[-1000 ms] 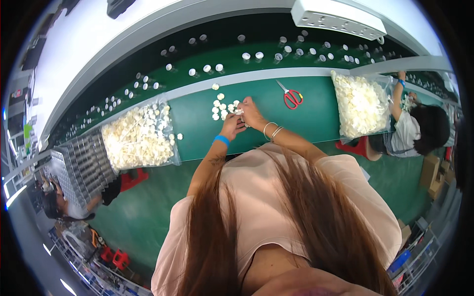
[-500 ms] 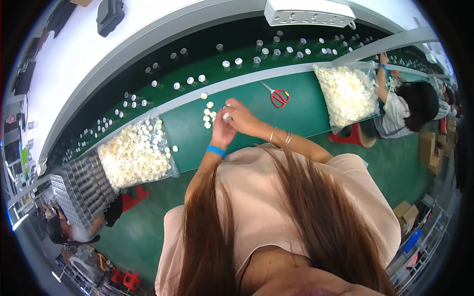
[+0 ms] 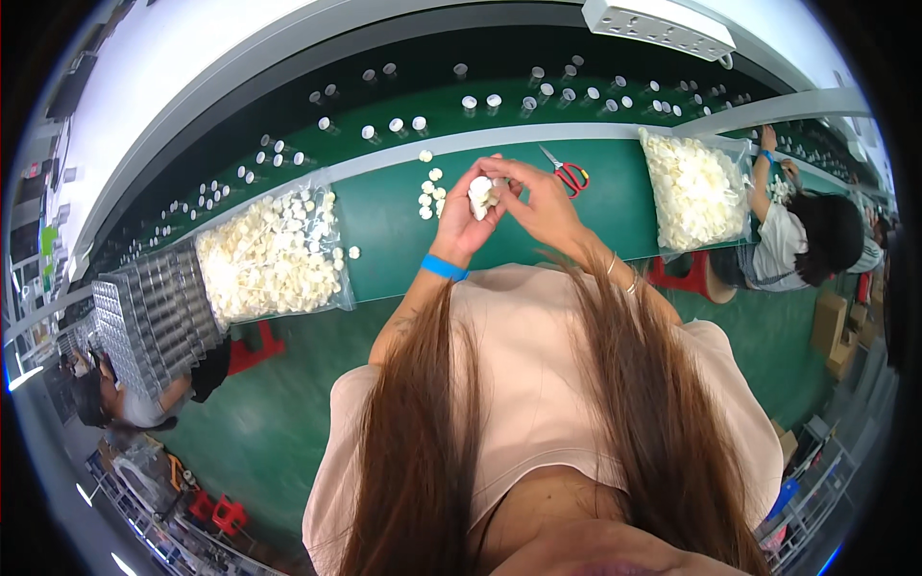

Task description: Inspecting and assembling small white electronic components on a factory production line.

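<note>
Head view: small white pieces (image 3: 481, 195) cupped in the left hand (image 3: 465, 223).
They lie on its palm, under its curled fingers; the right hand (image 3: 547, 206) arches close alongside, its own grip impossible to tell. Loose white blossoms (image 3: 425, 200) dot the green table (image 3: 384, 216) just left.

Two bare hands come together above a green worktable (image 3: 379, 216).
From here I see the left hand (image 3: 463, 223) cupping a cream-white bunch (image 3: 480, 195), the right hand (image 3: 547, 206) curved close beside it; red-handled scissors (image 3: 560, 168) lie near, and a filled clear bag (image 3: 269, 254) lies further left.
</note>
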A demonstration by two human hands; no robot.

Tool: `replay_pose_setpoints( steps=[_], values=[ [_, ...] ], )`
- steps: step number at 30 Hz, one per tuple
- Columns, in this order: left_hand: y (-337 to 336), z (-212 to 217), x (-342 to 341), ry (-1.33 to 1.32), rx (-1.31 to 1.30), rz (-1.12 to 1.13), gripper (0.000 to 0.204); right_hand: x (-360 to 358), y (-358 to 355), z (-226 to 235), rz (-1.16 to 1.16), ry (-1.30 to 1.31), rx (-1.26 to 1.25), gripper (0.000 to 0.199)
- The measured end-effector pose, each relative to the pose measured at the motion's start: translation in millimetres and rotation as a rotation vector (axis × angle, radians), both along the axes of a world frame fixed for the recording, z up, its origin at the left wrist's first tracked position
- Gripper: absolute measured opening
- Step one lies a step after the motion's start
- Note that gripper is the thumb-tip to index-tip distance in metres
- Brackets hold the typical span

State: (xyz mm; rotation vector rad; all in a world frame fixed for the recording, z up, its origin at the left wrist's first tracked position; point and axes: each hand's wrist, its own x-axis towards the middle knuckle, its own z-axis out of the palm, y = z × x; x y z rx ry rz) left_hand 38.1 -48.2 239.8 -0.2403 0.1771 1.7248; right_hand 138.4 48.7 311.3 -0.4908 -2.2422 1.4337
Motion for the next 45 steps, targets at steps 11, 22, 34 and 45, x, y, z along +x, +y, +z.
replay_pose_setpoints(
  steps=[11, 22, 34, 45],
  values=[
    [-7, 33, 6, 0.072, -0.203, 0.041, 0.038, 4, 3, 5, -0.011, 0.006, 0.002, 0.019],
    [-3, 32, 11, 0.238, -0.318, 0.054, 0.020, 12, 28, 6, 0.001, 0.134, 0.571, 0.018],
    [7, 5, 7, 0.309, -0.385, -0.044, 0.017, 9, 69, -7, 0.289, -0.095, 0.145, 0.015],
    [-17, -9, 7, 0.257, -0.661, 0.064, 0.026, -69, 207, -196, -0.109, -0.218, 0.139, 0.030]
  ],
)
